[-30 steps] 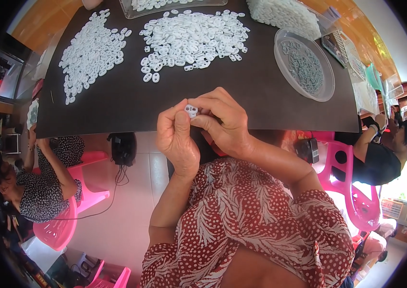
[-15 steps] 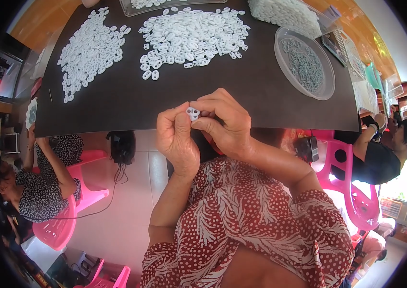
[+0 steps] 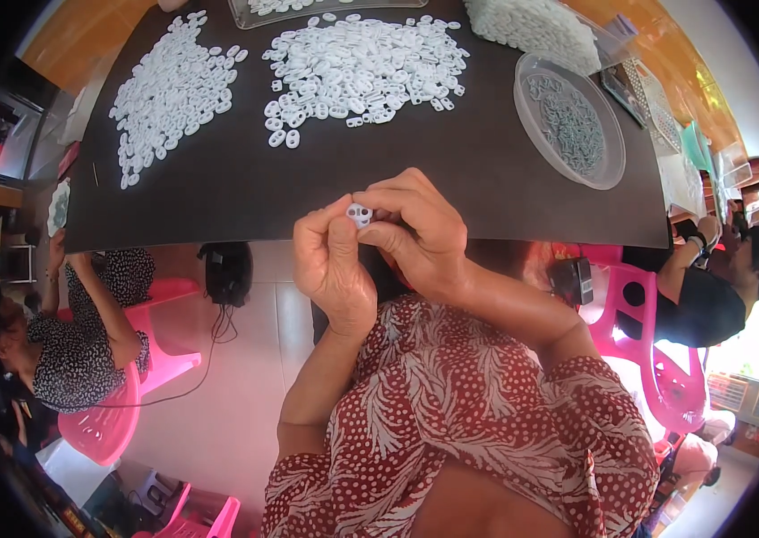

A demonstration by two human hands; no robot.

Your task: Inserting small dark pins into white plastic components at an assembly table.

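Between my two hands, just over the table's near edge, is a small white plastic piece with dark holes. My left hand pinches it between thumb and forefinger from the left. From the right, my right hand grips it with its thumb and curled fingers. The fingertips hide part of the piece, so I cannot tell whether it is one part or two pressed together. Beyond my hands lies a big heap of white two-holed pieces, with a few loose ones at its near left corner.
Another pile of white oval pieces spreads on the dark table at left. A round clear tub of small grey-green parts stands at right, near a full clear bin. People sit on pink chairs at both sides.
The white piece has turned slightly in my fingers. Both hands stay in nearly the same place, and the view has shifted a little.
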